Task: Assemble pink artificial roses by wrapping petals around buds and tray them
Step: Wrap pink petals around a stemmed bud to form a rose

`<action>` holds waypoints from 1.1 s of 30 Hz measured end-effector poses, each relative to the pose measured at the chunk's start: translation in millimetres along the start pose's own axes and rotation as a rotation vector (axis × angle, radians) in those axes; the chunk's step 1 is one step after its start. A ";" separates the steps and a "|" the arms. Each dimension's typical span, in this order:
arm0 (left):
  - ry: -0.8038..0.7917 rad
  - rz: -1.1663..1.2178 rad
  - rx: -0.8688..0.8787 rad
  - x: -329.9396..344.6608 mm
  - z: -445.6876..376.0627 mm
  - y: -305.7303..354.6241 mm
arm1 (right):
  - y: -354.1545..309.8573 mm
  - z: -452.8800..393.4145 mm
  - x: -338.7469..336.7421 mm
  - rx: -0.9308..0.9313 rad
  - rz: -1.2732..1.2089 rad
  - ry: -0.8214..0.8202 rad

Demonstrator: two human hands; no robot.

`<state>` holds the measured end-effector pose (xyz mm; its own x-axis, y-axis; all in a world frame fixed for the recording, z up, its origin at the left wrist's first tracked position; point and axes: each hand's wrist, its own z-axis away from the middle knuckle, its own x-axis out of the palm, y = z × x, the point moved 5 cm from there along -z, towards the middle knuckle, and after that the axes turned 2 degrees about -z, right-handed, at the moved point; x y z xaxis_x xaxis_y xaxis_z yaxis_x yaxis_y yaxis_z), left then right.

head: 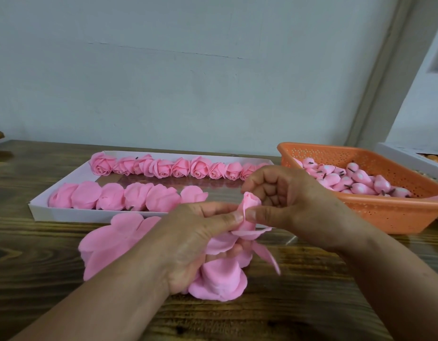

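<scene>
A half-wrapped pink rose (248,207) stands between my hands above the wooden table. My left hand (195,239) grips its lower petals and presses a thumb against the bud. My right hand (284,203) pinches the bud's side with thumb and curled fingers. Loose petals (220,276) hang below the rose. A pile of flat pink petals (114,242) lies on the table to the left. The white tray (72,214) behind holds a far row of finished roses (163,167) and a near row of roses (109,195) lying on their sides.
An orange perforated basket (375,212) at the right holds several pink buds (355,180) with dark stems. A white box edge (409,156) shows behind it. A pale wall rises behind the wooden table (323,291).
</scene>
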<state>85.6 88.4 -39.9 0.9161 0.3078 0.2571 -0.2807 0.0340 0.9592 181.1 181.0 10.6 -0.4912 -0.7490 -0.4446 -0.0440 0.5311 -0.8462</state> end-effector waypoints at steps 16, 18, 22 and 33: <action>0.131 0.000 0.030 -5.6 -2.5 1.8 | -5.4 0.6 1.2 0.022 0.084 0.158; 0.149 0.231 0.016 -6.2 -3.8 3.1 | -2.4 0.2 -5.1 0.013 0.077 0.266; 0.154 0.435 0.033 -4.4 -5.3 2.5 | 3.1 0.1 -11.9 0.012 0.093 0.445; 0.272 0.007 0.187 -9.0 -6.1 -3.9 | 0.1 1.7 -2.4 -0.004 0.145 0.421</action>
<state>76.7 91.2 -46.6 0.7972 0.5507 0.2473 -0.2065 -0.1362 0.9689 183.7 182.1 11.1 -0.8041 -0.4401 -0.3997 0.0491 0.6209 -0.7824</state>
